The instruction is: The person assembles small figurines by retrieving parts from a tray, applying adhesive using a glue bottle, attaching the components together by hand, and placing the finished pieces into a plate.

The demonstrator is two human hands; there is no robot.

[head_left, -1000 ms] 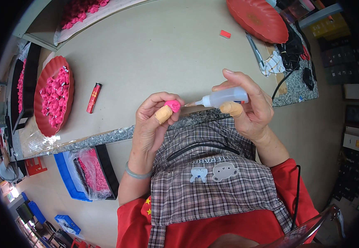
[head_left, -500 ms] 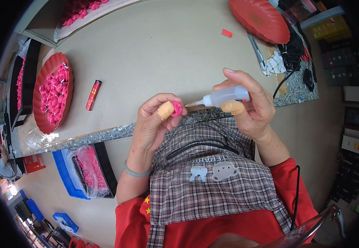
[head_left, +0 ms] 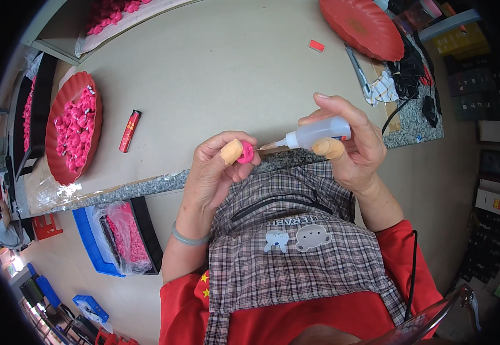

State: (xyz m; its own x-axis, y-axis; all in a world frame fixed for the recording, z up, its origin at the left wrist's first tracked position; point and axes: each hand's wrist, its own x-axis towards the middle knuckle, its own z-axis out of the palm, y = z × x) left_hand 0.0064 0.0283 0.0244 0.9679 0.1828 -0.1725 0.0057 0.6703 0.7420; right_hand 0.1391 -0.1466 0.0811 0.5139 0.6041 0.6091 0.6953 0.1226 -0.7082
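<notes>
The left hand (head_left: 211, 165) grips a small pink piece (head_left: 247, 153) between thumb and fingers near the table (head_left: 204, 75) edge, while the right hand's (head_left: 360, 156) fingers and thumb clamp a squeeze bottle (head_left: 319, 133), nozzle (head_left: 279, 143) pointing at the piece.

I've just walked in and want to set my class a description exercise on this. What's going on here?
A person at a workbench is using both hands. The left hand pinches a small pink piece. The right hand holds a translucent squeeze bottle on its side, its thin nozzle pointing at that piece; whether the tip touches it is too small to tell. To the left, a scalloped red dish holds many more pink pieces.
</notes>
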